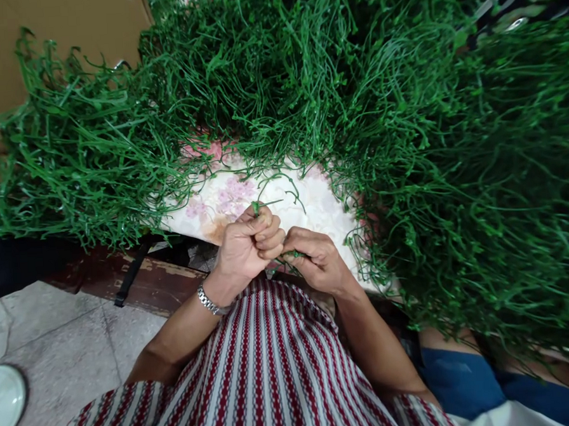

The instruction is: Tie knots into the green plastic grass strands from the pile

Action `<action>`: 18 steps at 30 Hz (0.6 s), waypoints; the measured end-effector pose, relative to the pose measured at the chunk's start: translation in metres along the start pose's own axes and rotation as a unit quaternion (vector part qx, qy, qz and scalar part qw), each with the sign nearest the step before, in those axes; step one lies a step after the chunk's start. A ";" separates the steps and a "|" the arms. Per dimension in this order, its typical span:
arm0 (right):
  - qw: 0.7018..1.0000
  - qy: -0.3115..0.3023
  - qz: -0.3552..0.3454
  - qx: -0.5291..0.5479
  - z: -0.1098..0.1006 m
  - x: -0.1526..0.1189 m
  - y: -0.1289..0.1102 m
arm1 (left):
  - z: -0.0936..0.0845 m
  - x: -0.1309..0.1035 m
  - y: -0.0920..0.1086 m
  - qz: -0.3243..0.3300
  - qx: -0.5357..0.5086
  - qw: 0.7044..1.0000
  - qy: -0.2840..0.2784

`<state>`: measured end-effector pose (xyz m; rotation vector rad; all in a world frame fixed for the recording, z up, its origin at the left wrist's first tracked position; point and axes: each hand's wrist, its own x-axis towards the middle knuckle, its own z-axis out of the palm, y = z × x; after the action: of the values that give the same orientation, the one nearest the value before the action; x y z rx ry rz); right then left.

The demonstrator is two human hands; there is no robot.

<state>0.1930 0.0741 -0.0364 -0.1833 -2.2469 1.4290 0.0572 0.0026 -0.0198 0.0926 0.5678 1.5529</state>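
Note:
My left hand (248,246), with a metal watch on its wrist, is closed in a fist around a thin green stem (256,207). The stem's forked top pokes out above the thumb. Close against it on the right, my right hand (318,259) pinches a green piece (293,254) between thumb and fingers. Whether both hands grip one and the same stem is hidden by the fingers. Both hands are over the near edge of a table with a pale floral cover (273,182). A few loose stems (293,190) lie just beyond them.
Large heaps of thin, glossy green stems (306,78) cover the table's back and right; another heap (86,160) spreads left. A cardboard box (65,27) stands at the back left. On the lower left are a worn wooden bench (149,280) and a pale round object (6,405).

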 end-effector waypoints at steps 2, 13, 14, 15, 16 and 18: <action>0.999 -0.029 -0.014 0.023 -0.002 0.000 -0.002 | -0.003 0.001 0.000 -0.006 -0.002 1.000 -0.009; 0.909 0.407 0.045 0.081 -0.020 0.001 0.007 | -0.009 0.001 0.021 0.058 0.036 0.998 -0.009; 0.907 0.415 0.046 0.056 -0.022 0.001 0.006 | -0.010 0.001 0.021 0.060 0.036 0.998 -0.010; 0.909 0.412 0.040 0.034 -0.025 0.000 0.003 | -0.010 0.001 0.021 0.063 0.035 0.997 -0.012; 0.916 0.399 0.035 0.023 -0.027 -0.001 0.000 | -0.010 0.001 0.021 0.066 0.034 0.997 -0.014; 0.936 0.348 0.046 0.012 -0.028 -0.003 -0.008 | -0.007 0.002 0.019 0.070 0.037 0.997 -0.013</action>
<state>0.2091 0.0930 -0.0205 -0.6787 -1.6488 1.1815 0.0366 0.0028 -0.0189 0.2124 0.6102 1.6636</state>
